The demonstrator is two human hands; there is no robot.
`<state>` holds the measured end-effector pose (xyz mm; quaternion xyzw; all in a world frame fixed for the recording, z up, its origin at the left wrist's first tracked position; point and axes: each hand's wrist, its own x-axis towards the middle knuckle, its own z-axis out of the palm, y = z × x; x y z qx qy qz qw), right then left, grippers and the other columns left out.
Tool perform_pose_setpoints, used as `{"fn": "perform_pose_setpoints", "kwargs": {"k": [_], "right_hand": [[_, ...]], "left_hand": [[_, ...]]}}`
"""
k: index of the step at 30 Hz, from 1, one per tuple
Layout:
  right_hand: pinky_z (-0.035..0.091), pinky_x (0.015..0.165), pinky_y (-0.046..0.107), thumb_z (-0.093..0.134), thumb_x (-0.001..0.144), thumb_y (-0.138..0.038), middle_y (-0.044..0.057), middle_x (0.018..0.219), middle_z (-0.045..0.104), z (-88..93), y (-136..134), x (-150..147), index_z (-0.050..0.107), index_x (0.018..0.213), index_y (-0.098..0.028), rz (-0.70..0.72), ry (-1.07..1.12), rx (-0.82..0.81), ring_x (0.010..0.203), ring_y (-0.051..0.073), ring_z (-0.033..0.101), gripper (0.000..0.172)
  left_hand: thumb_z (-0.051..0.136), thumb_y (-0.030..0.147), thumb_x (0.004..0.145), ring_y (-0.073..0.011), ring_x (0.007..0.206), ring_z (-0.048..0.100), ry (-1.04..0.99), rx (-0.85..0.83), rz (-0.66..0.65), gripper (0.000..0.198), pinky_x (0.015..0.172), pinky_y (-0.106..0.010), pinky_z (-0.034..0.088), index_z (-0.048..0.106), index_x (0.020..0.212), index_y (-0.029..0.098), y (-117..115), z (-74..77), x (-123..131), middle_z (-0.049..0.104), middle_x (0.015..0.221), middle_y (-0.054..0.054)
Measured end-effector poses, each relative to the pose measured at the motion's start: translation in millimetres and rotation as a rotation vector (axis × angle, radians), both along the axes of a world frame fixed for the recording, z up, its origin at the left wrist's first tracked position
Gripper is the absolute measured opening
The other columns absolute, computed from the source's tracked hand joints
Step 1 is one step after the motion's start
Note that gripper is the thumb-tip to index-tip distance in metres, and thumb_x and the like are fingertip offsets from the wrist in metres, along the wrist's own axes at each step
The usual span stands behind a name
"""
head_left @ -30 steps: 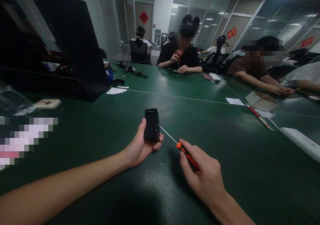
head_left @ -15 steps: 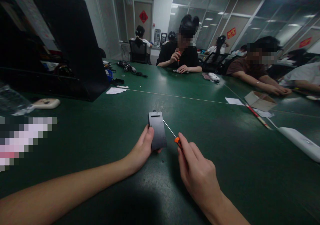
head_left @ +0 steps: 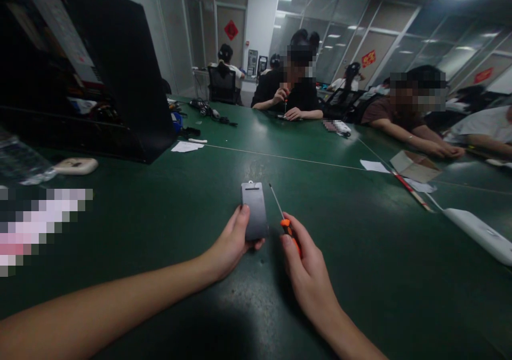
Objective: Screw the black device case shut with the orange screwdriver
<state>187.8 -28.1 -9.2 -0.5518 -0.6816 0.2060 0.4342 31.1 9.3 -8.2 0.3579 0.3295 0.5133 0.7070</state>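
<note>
My left hand [head_left: 236, 234] is closed around a flat grey rectangular device [head_left: 255, 213], its thumb lying over the near left edge. A dark slot runs across the device's far end, and a small loop sticks out beyond it. To the right, my right hand [head_left: 306, 256] grips a screwdriver [head_left: 290, 234] by its orange and black handle. The thin metal shaft points away and slightly left, with its tip apart from the device. Both hands are above the green table [head_left: 192, 200].
A large black open case [head_left: 132, 93] stands at the left, with a beige oval object [head_left: 76, 166] in front. Cables [head_left: 212, 112] and paper [head_left: 187, 146] lie farther back. At the right are an open cardboard box [head_left: 416, 166] and a white power strip [head_left: 478, 234]. Co-workers sit across the table.
The screwdriver's tip has come away from the device's right edge and now points more steeply forward. The device has shifted slightly right and nearer in view.
</note>
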Motion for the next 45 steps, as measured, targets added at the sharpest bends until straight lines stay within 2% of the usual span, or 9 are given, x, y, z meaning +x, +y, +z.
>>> {"fn": "perform_pose_setpoints", "kwargs": {"k": [4,8,12,15,18,21,26,33,45], "right_hand": [[0.054,0.096,0.045,0.045,0.1,-0.035,0.014,0.128,0.067,-1.6,11,22,0.05,0.139,-0.018,-0.081,-0.182,0.024,0.113,0.027,0.067,0.043],[0.058,0.078,0.042,0.047,0.099,-0.031,0.012,0.119,0.066,-1.7,18,36,0.054,0.133,-0.02,-0.061,-0.556,0.019,0.093,0.026,0.069,0.037],[0.055,0.079,0.05,0.054,0.095,-0.03,0.015,0.116,0.064,6.1,14,32,0.061,0.124,-0.018,-0.081,-0.712,0.209,0.098,0.032,0.062,0.032],[0.052,0.093,0.053,0.057,0.095,-0.03,0.017,0.127,0.058,16.3,8,17,0.051,0.137,-0.017,0.044,-0.518,0.314,0.112,0.032,0.057,0.045],[0.053,0.098,0.045,0.064,0.092,-0.033,0.015,0.135,0.051,23.5,4,-5,0.039,0.146,-0.019,0.174,-0.294,0.204,0.12,0.028,0.055,0.062],[0.054,0.098,0.041,0.062,0.093,-0.026,0.013,0.131,0.054,24.9,6,-20,0.04,0.146,-0.02,0.22,-0.218,0.147,0.116,0.025,0.058,0.057],[0.056,0.094,0.041,0.055,0.095,-0.018,0.012,0.124,0.056,25.3,14,-23,0.042,0.146,-0.021,0.243,-0.206,0.152,0.108,0.024,0.062,0.053],[0.059,0.072,0.033,0.066,0.088,-0.017,0.007,0.108,0.062,19.0,19,-16,0.055,0.131,-0.022,0.196,-0.069,0.198,0.073,0.015,0.063,0.045],[0.057,0.065,0.032,0.074,0.08,-0.017,0.003,0.094,0.07,3.8,21,-17,0.064,0.117,-0.023,0.065,0.098,0.192,0.078,0.018,0.067,0.039]], "left_hand": [[0.053,0.072,0.084,-0.0105,0.054,0.048,0.012,0.036,0.0,0.06,0.056,-0.024,0.037,0.048,0.108,0.017,1,-1.4,-1,0.058,0.074,0.0],[0.047,0.07,0.089,-0.0108,0.056,0.047,0.094,0.134,-0.011,0.058,0.057,-0.025,0.038,0.048,0.112,0.017,0,-7.3,-2,0.057,0.075,0.0],[0.046,0.067,0.092,-0.0126,0.061,0.05,0.15,0.198,-0.023,0.055,0.058,-0.026,0.041,0.048,0.118,0.018,-1,-11.7,-5,0.058,0.081,-0.002],[0.053,0.064,0.09,-0.0171,0.079,0.057,0.2,0.254,0.035,0.054,0.068,-0.027,0.047,0.049,0.121,0.019,-2,-10.1,-7,0.062,0.097,-0.006],[0.059,0.058,0.09,-0.0229,0.106,0.059,0.224,0.362,0.079,0.05,0.092,-0.032,0.047,0.051,0.12,0.019,-2,-6.5,-9,0.062,0.111,-0.009],[0.057,0.055,0.092,-0.0248,0.114,0.057,0.232,0.387,0.09,0.048,0.101,-0.035,0.043,0.05,0.123,0.019,-1,-4.5,-11,0.062,0.118,-0.01],[0.045,0.054,0.098,-0.0254,0.125,0.052,0.368,0.409,0.14,0.048,0.107,-0.037,0.037,0.046,0.132,0.02,-2,-4.2,-15,0.058,0.131,-0.011],[0.046,0.046,0.1,-0.0276,0.127,0.052,0.487,0.435,0.089,0.049,0.107,-0.04,0.037,0.038,0.14,0.019,-6,-5.1,-15,0.059,0.131,-0.013],[0.062,0.033,0.092,-0.0232,0.116,0.06,0.361,0.359,0.127,0.044,0.1,-0.036,0.043,0.05,0.134,0.023,-5,-6.6,-14,0.063,0.125,-0.01]]}}
